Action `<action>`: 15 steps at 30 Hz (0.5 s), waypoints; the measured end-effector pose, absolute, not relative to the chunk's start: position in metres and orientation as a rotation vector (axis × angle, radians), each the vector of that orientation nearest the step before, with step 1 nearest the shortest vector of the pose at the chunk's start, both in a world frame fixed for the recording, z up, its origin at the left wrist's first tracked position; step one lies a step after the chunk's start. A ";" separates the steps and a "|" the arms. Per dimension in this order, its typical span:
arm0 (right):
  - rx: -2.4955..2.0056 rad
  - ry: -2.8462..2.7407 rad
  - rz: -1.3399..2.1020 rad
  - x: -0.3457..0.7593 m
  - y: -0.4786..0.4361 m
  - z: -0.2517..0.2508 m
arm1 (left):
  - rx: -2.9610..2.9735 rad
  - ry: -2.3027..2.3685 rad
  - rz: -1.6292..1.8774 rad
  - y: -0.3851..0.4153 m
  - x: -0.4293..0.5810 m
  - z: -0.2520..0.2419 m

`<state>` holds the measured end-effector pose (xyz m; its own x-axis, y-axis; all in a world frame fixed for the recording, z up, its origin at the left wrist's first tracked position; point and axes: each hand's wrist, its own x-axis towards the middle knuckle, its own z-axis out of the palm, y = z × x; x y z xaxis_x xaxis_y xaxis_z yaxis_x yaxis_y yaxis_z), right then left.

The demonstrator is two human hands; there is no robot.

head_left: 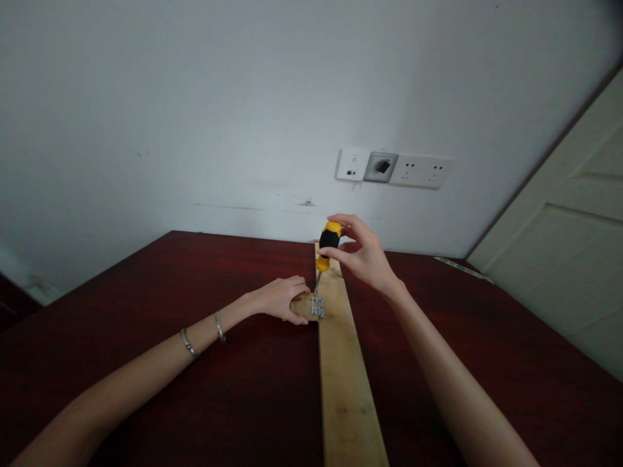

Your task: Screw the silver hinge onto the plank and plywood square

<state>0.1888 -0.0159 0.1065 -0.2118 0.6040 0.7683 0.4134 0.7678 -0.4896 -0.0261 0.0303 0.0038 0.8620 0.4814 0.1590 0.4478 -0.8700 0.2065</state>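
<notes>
A yellow and black screwdriver is held by its handle in my right hand. Its shaft slants down to a small metal hinge; whether the tip sits in a screw is too small to tell. The hinge lies across the joint between a long wooden board and a short wooden block. My left hand is closed around the block, thumb on the near side and fingers on the far side, pressing it against the board's left edge.
The board lies lengthwise on a dark red table, reaching toward the white wall. Wall sockets and a black plug are above the table's back edge. A pale panelled door stands at the right, near a thin strip.
</notes>
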 end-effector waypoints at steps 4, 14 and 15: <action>-0.736 -1.698 0.252 0.187 -0.020 0.111 | 2.881 0.705 0.306 0.031 -0.027 0.003; -0.707 -1.559 0.314 0.188 -0.040 0.112 | 2.899 0.715 0.303 0.031 -0.027 0.004; -0.713 -1.561 0.321 0.188 -0.042 0.111 | 2.897 0.721 0.298 0.031 -0.027 0.004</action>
<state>0.1880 -0.0416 0.1113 0.0216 0.6097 0.7924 0.2480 0.7645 -0.5950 -0.0267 0.0306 0.0039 0.8654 0.4758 0.1571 0.4477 -0.8751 0.1838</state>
